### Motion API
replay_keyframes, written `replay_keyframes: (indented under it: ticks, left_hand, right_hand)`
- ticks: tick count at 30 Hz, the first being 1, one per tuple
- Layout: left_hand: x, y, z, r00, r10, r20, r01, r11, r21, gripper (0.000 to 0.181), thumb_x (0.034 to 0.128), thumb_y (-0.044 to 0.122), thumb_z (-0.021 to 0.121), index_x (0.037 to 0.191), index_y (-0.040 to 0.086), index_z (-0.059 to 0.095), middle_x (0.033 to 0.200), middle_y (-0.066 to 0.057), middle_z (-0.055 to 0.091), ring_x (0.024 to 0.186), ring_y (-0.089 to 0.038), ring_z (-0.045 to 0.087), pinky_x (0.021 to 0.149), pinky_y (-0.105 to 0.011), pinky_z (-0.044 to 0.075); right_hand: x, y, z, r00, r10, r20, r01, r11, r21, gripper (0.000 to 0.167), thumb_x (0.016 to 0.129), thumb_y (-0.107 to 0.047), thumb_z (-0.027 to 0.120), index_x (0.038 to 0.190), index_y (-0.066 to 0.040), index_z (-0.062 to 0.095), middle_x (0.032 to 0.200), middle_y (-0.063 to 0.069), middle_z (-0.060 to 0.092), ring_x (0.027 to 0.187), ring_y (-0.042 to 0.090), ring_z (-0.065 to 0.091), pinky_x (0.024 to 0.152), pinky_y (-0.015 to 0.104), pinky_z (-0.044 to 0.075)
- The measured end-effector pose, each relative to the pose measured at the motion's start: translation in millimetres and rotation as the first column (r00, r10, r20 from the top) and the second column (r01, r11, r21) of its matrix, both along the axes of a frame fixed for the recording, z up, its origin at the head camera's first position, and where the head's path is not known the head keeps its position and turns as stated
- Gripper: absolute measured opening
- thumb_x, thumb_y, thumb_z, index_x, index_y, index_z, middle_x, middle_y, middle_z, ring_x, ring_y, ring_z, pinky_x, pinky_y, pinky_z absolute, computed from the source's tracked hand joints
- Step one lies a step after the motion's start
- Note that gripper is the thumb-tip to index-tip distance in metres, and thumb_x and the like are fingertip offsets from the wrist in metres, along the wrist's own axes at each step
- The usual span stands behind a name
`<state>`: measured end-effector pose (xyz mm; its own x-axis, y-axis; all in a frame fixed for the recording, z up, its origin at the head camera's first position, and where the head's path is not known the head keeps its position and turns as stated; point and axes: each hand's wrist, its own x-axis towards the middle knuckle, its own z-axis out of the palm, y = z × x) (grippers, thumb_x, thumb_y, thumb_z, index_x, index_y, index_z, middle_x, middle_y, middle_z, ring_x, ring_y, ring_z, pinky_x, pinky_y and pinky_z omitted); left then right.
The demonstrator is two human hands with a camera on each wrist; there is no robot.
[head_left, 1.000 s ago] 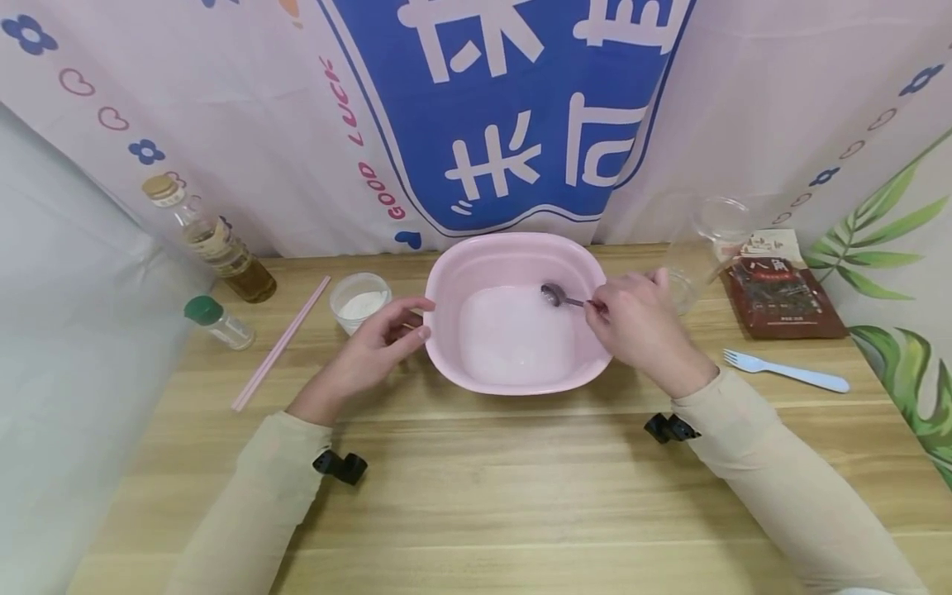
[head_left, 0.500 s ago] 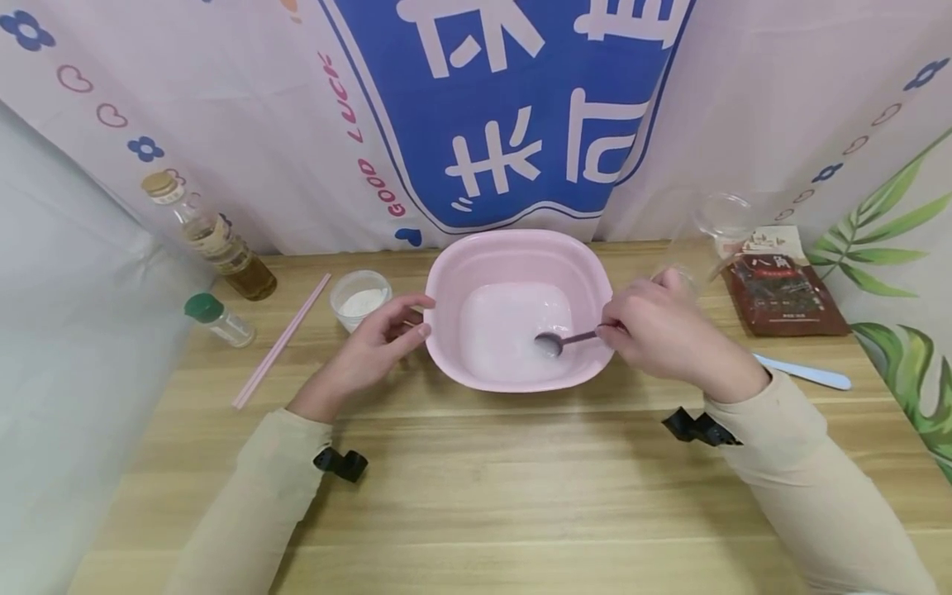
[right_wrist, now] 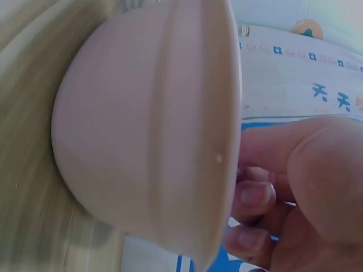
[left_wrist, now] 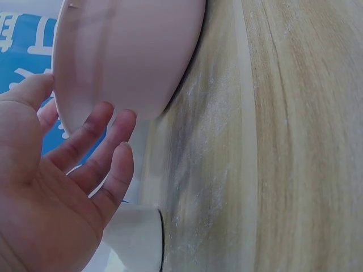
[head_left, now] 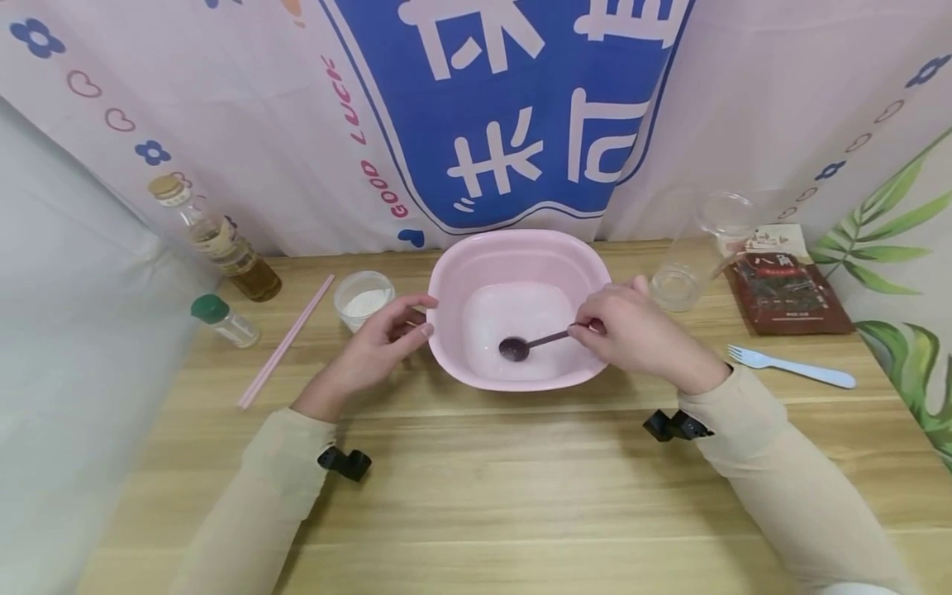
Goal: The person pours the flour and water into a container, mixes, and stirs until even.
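A pink basin [head_left: 518,378] holds whitish liquid. My right hand [head_left: 632,330] pinches the handle of a small dark spoon [head_left: 515,349], its bowl low in the basin, over or in the liquid. In the right wrist view, the right hand [right_wrist: 300,187] is beside the basin's rim, and the basin wall [right_wrist: 136,124] hides the spoon. My left hand [head_left: 375,347] steadies the basin's left side with fingertips and thumb. The left wrist view has the left hand's [left_wrist: 62,187] fingers spread and slightly bent against the basin's outer wall [left_wrist: 130,51].
A tub of white powder [head_left: 364,297] stands behind my left hand. Pink chopsticks [head_left: 286,340], a green-capped shaker [head_left: 226,321] and an oil bottle [head_left: 230,252] are further left. To the right are a clear plastic cup [head_left: 677,285], a brown spice packet [head_left: 787,293] and a blue fork [head_left: 792,367].
The spoon has swept round in the basin, from its back right to the front and then left. My right hand moved with it. The left hand has kept its place at the basin.
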<state>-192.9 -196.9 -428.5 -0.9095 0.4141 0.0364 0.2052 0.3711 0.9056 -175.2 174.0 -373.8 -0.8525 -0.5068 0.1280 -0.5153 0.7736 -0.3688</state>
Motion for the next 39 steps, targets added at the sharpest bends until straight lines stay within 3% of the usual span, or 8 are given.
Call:
replay_keyframes:
  ticks: [4,9,16,18,24,32,39]
  left_hand:
    - [0.3,0.6,0.5,1.000,0.006,0.004,-0.006,1.000,0.002,0.039,0.1077,0.006,0.063,0.146,0.000,0.056,0.121,-0.028,0.070,0.102,-0.040,0.070,0.081,-0.031,0.061]
    - [0.4,0.9,0.5,1.000,0.003,0.007,-0.003,1.000,-0.003,0.040,0.1080,0.006,0.063,0.147,0.001,0.056,0.122,-0.028,0.070,0.101,-0.033,0.071,0.081,-0.028,0.060]
    - [-0.6,1.2,-0.7,1.000,-0.001,0.010,0.001,1.000,-0.001,0.039,0.1083,0.007,0.062,0.147,0.001,0.056,0.121,-0.028,0.070,0.103,-0.042,0.070,0.082,-0.032,0.061]
    - [-0.6,1.1,-1.1,1.000,0.001,0.011,-0.001,1.000,0.000,0.039,0.1081,0.007,0.062,0.146,0.001,0.056,0.121,-0.028,0.070,0.103,-0.041,0.070,0.082,-0.033,0.061]
    - [-0.7,0.9,-1.3,1.000,0.006,0.006,-0.006,1.000,0.001,0.039,0.1077,0.006,0.063,0.146,0.001,0.056,0.120,-0.027,0.071,0.098,-0.023,0.071,0.082,-0.029,0.060]
    - [-0.4,1.3,-1.1,1.000,0.001,0.010,-0.001,1.000,0.006,0.039,0.1079,0.006,0.063,0.146,0.001,0.056,0.118,-0.027,0.072,0.101,-0.043,0.070,0.080,-0.030,0.060]
    - [-0.4,1.3,-0.8,1.000,0.006,0.006,-0.006,1.000,0.000,0.039,0.1078,0.005,0.063,0.146,0.001,0.056,0.118,-0.028,0.072,0.100,-0.042,0.070,0.078,-0.028,0.059]
  right_hand:
    - [-4.7,4.4,-1.9,0.996,-0.074,-0.039,0.074,0.997,-0.009,0.011,0.096,-0.013,0.080,0.086,-0.009,0.080,0.079,0.002,0.075,0.079,0.025,0.063,0.088,0.048,0.030]
    - [-8.2,8.2,-6.5,0.983,-0.151,-0.101,0.153,0.988,0.013,0.014,0.096,-0.011,0.078,0.085,-0.004,0.078,0.074,0.006,0.072,0.075,0.029,0.061,0.085,0.048,0.030]
    - [-9.3,10.5,-8.5,0.960,-0.183,-0.211,0.197,0.979,0.049,0.017,0.096,-0.013,0.076,0.081,-0.004,0.076,0.074,0.010,0.074,0.074,0.034,0.063,0.082,0.050,0.033]
    - [-9.5,8.8,-8.9,0.965,-0.170,-0.197,0.180,0.983,0.035,0.018,0.096,-0.012,0.076,0.079,-0.005,0.075,0.073,0.009,0.072,0.073,0.033,0.062,0.083,0.050,0.033]
    - [-10.0,-2.4,-13.0,0.987,-0.097,-0.125,0.096,0.995,-0.016,0.014,0.097,-0.012,0.076,0.084,-0.006,0.077,0.077,0.004,0.074,0.077,0.028,0.064,0.086,0.048,0.032]
    - [-7.1,-12.1,-14.9,0.997,0.075,-0.032,-0.076,0.997,-0.035,0.013,0.098,-0.014,0.077,0.085,-0.012,0.079,0.078,-0.002,0.070,0.078,0.019,0.058,0.087,0.045,0.029]
    - [-2.9,-8.8,-13.4,0.976,0.215,0.030,-0.214,0.976,-0.041,0.013,0.101,-0.016,0.075,0.088,-0.015,0.079,0.075,-0.009,0.064,0.077,0.010,0.053,0.089,0.043,0.029]
